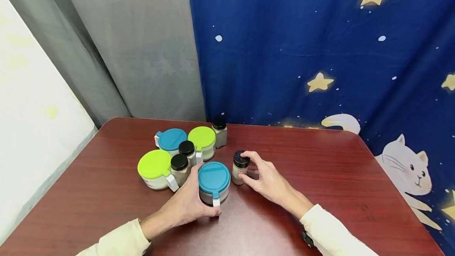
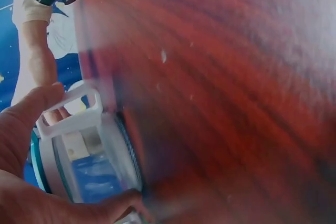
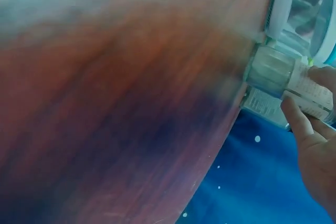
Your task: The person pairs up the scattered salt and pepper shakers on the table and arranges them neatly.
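Note:
My left hand grips a clear seasoning jar with a blue lid, thumb at its white handle and fingers round the far left side. In the left wrist view the jar's transparent wall shows beside the thumb. My right hand holds a small shaker bottle with a black cap between thumb and fingers, the index finger up at the cap. The right wrist view shows the bottle's glass base and pale label. Bottle and blue-lidded jar stand side by side, upright.
Left of my hands cluster two green-lidded jars, another blue-lidded jar and black-capped bottles. One more black-capped bottle stands at the back edge of the reddish table. Curtains hang behind.

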A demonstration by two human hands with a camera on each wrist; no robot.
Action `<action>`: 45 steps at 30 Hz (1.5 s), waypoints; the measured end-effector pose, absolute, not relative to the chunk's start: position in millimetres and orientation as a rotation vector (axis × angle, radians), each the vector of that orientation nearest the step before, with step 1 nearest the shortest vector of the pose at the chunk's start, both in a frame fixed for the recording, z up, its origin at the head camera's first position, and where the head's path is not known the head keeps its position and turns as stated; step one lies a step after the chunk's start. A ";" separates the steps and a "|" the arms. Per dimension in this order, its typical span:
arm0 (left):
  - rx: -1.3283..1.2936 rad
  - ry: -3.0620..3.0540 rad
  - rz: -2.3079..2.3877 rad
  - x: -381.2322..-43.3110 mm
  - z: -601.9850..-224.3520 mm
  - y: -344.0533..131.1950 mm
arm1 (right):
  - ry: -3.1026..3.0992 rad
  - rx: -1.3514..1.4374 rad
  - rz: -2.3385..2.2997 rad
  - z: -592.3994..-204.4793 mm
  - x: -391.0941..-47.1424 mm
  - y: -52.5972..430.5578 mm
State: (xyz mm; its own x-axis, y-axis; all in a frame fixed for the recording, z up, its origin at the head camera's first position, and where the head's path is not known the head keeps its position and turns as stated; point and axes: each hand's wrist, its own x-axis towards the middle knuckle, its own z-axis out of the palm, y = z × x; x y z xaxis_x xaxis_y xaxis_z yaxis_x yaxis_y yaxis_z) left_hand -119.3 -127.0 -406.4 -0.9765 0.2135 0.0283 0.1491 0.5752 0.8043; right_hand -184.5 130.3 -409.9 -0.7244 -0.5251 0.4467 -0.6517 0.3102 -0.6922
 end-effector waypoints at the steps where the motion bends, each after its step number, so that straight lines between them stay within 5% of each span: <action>1: 0.320 2.710 1.406 -120.0 -406.8 -126.6 | -2.420 1.103 1.386 -410.6 -183.7 130.9; 20: 0.304 2.749 1.481 -139.9 -402.6 -107.5 | -2.315 1.083 1.362 -409.7 -184.5 150.0; 32: 0.581 2.674 1.461 -196.5 -394.2 -32.2 | -2.316 0.796 1.280 -382.3 -188.8 211.3; 45: 0.712 2.554 1.457 -249.5 -398.5 43.4 | -2.406 0.572 1.188 -396.2 -217.6 286.9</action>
